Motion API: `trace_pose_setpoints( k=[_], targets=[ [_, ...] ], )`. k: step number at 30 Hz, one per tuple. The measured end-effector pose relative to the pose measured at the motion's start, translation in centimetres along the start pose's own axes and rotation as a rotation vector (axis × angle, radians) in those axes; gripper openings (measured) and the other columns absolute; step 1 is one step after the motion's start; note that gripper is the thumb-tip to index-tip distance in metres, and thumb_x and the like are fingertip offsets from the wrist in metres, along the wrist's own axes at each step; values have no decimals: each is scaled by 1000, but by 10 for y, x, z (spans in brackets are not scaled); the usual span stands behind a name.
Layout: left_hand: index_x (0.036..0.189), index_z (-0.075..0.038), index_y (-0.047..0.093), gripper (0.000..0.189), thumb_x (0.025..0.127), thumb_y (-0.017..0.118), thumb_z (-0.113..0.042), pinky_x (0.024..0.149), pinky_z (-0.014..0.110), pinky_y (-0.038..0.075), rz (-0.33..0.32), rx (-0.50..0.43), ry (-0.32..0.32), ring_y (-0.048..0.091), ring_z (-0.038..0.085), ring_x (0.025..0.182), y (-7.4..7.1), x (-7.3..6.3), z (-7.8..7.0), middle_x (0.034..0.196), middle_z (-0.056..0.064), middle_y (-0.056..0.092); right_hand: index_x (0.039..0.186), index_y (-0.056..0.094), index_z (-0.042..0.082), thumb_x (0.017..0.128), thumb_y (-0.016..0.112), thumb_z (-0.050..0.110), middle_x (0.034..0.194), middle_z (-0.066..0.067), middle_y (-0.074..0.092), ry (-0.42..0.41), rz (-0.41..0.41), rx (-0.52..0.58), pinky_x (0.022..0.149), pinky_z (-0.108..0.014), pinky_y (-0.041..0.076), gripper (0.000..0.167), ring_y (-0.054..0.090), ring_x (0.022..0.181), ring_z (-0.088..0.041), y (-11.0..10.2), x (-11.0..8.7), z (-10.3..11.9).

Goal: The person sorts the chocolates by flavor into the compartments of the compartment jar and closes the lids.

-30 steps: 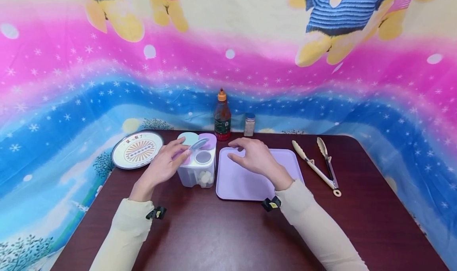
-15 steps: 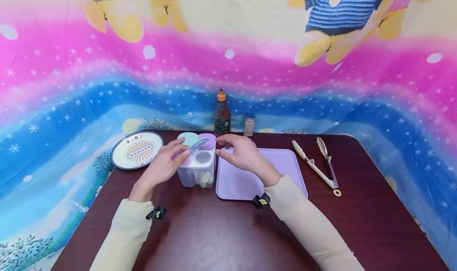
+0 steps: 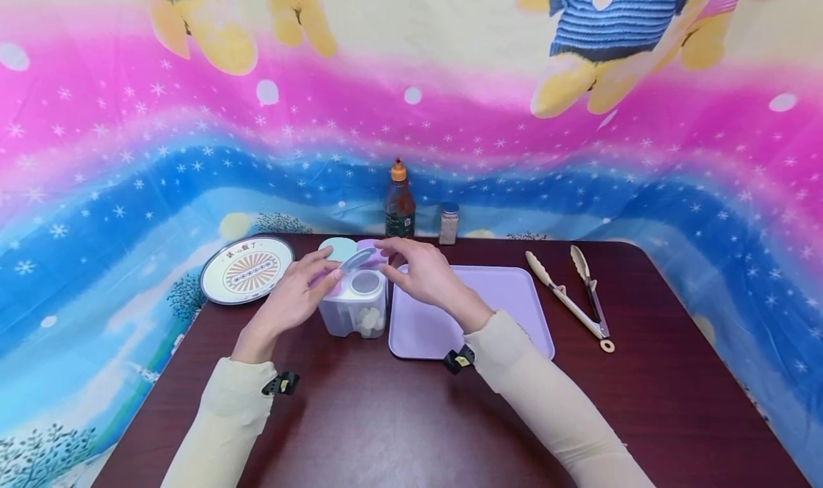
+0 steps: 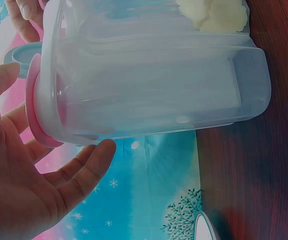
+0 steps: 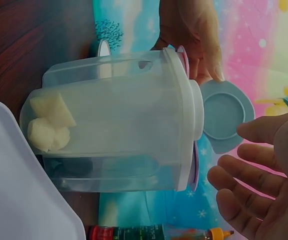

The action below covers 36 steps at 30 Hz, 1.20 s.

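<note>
A clear storage container [image 3: 337, 318] with a white top stands left of the tray. Its near-right grey-blue flip lid [image 5: 224, 110] is tilted up, baring a round opening [image 3: 366, 282]. Through the wall, pale chunks [image 5: 49, 122] show at the bottom of that compartment. My left hand [image 3: 296, 291] rests at the container's top left, fingers spread around the pink lid [image 4: 33, 100], thumb at the raised lid's edge. My right hand [image 3: 427, 274] is at the right side of the raised lid, fingers loosely bent, holding nothing; whether its thumb touches the lid I cannot tell.
A lilac tray [image 3: 476, 338] lies right of the container, partly under my right arm. Farther right are spread tongs [image 3: 569, 309]. A sauce bottle [image 3: 400, 206] and a small blue-capped jar [image 3: 449, 226] stand behind. A patterned plate [image 3: 251, 270] is at the left table edge.
My right hand has moved left from above the tray to the raised lid, passing in front of the bottle's base. The left hand and container have stayed in place.
</note>
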<state>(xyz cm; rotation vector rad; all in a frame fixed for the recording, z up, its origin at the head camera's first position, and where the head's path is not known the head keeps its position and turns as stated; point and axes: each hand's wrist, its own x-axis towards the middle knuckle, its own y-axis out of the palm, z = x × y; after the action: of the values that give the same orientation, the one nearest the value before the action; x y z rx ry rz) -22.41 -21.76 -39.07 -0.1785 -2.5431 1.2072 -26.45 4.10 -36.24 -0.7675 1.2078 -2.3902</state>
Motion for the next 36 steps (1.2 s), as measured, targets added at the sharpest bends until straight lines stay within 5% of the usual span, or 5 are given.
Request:
trace_pose_setpoints(
  k=[11, 29, 36],
  targets=[
    [128, -15, 67, 44, 104, 46, -45, 118, 61, 24, 12, -6, 0, 31, 42, 147, -1, 0, 1, 161, 11, 37, 127, 66, 18, 94, 69, 31, 104, 1, 74, -16, -47, 23, 81, -38, 55, 35, 71, 93, -16, 3, -2, 2],
    [131, -16, 66, 44, 105, 43, -44, 118, 61, 23, 15, -25, 2, 31, 42, 147, 0, -1, 0, 161, 11, 37, 121, 69, 18, 96, 66, 26, 106, 2, 73, -40, -59, 72, 76, -31, 54, 27, 70, 93, -20, 15, -15, -3],
    [131, -16, 66, 45, 105, 43, -45, 119, 61, 22, 16, -20, -4, 30, 43, 147, -1, -1, 0, 161, 12, 36, 122, 69, 20, 93, 68, 28, 102, 4, 72, -12, -38, 87, 70, -23, 53, 30, 65, 90, -9, 20, -21, -7]
  ],
)
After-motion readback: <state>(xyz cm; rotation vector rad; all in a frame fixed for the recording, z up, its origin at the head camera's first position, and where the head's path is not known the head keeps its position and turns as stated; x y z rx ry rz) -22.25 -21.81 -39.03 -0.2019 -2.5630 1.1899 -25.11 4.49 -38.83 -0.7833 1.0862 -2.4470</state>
